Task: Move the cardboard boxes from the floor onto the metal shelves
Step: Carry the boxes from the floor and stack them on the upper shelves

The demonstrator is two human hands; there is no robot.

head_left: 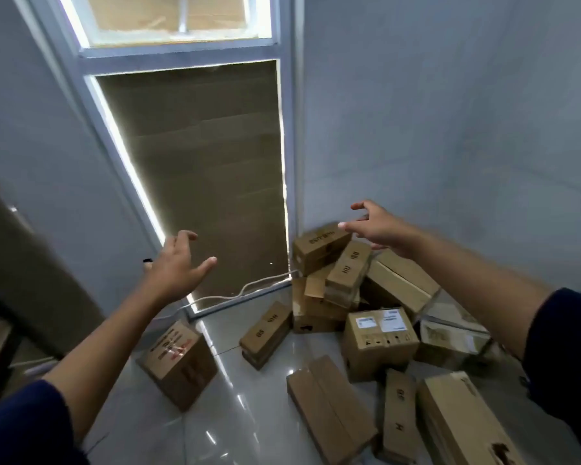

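My right hand (379, 228) has its fingers spread and holds nothing, hovering just above the top box (319, 243) of the heap. My left hand (178, 263) is likewise spread, empty. Below both, cardboard boxes (376, 340) lie scattered on the floor (235, 414).

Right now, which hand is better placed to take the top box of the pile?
The right hand: its open fingers hover at the top box. The left hand is away, before the covered door.
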